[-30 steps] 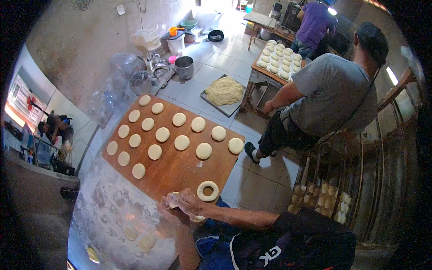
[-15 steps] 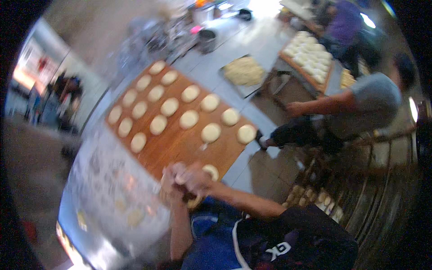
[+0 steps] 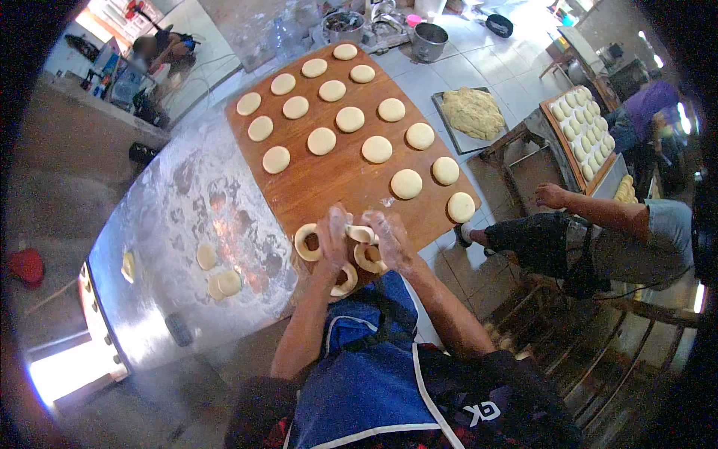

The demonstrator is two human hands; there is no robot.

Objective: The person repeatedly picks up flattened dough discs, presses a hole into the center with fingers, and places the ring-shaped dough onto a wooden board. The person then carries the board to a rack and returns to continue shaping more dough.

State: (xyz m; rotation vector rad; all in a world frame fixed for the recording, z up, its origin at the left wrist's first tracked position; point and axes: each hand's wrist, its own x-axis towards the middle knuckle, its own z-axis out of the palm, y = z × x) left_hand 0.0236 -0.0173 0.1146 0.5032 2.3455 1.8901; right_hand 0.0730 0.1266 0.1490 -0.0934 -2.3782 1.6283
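Leftmost dough ring [image 3: 300, 243] partly behind left hand [image 3: 333, 236], purple-shirted co-worker [image 3: 645, 110] blurred

Head view, left unit of a side-by-side fisheye pair, looks steeply down and forward from above the wearer's blue, white-edged apron [image 3: 366, 389], with bare left hand [image 3: 333, 238] and bare right hand [image 3: 394, 241] fairly near, mid-frame, brown rectangular wooden board [image 3: 314, 194] just beyond, and pale square-tiled floor [image 3: 516, 71] farther off, toward the curved rim.
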